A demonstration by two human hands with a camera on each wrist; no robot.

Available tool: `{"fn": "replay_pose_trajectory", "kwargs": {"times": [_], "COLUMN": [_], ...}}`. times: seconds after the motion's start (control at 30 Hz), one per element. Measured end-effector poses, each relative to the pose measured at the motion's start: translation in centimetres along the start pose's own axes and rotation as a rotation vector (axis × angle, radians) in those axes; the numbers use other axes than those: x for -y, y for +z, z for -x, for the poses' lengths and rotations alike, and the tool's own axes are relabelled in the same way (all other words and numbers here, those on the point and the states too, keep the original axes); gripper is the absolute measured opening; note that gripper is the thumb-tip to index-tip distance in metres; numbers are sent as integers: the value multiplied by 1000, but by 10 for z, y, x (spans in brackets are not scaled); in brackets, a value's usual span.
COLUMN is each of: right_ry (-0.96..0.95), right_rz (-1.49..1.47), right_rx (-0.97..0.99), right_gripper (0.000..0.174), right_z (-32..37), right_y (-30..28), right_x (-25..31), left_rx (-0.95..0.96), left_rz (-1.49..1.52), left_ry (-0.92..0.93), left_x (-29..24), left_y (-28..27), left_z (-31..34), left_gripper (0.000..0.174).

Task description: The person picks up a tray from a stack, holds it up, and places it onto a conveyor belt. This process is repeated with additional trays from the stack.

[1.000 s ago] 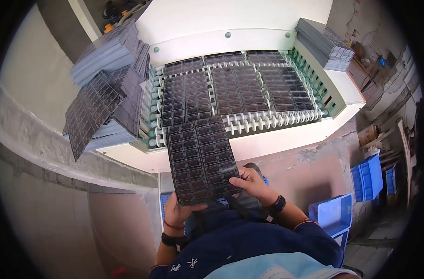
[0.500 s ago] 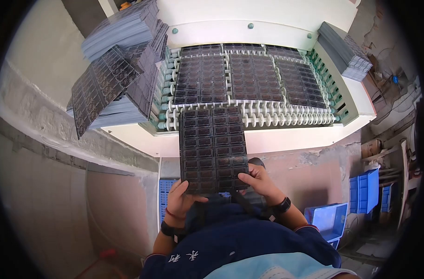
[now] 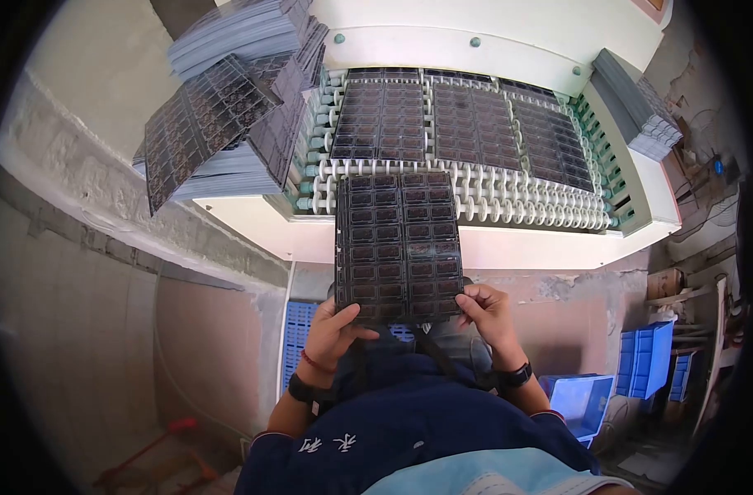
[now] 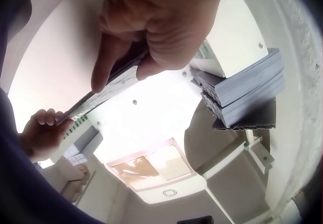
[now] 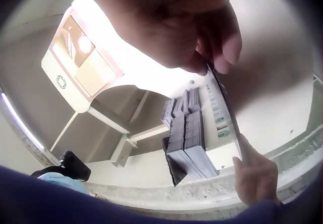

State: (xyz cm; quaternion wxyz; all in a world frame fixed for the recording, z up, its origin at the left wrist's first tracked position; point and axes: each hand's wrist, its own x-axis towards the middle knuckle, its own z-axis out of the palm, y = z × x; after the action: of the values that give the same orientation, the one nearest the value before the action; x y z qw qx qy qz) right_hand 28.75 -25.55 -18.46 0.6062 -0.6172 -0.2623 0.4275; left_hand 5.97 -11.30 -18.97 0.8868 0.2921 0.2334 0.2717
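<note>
Far left, stacked sheets, one tilted across the pile. Left hand pinches the dark panel's near left corner, thumb on top. Panel held before the person's torso, far end over the white rollers; contact there hard to judge. Right hand pinches near right corner, thumb uppermost. Blue crate farther right.

Plain pale wall, rough grey concrete ledge, worn pinkish floor, glowing strip light
</note>
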Motion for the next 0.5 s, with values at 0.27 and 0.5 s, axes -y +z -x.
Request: {"fn": "replay_pose_trajectory", "kwargs": {"times": [0.27, 0.5], "right_ry": [-36, 66], "right_rz": [124, 71], "right_rx": [-71, -48], "right_gripper": [14, 17], "right_z": [3, -5], "right_y": [4, 2], "right_x": [12, 14], "left_rx": [-33, -57], "left_rz": [-65, -117], "left_ry": [13, 53], "left_x": [-4, -1], "left_y": [5, 12], "left_z": [-3, -7], "left_gripper": [26, 29]}}
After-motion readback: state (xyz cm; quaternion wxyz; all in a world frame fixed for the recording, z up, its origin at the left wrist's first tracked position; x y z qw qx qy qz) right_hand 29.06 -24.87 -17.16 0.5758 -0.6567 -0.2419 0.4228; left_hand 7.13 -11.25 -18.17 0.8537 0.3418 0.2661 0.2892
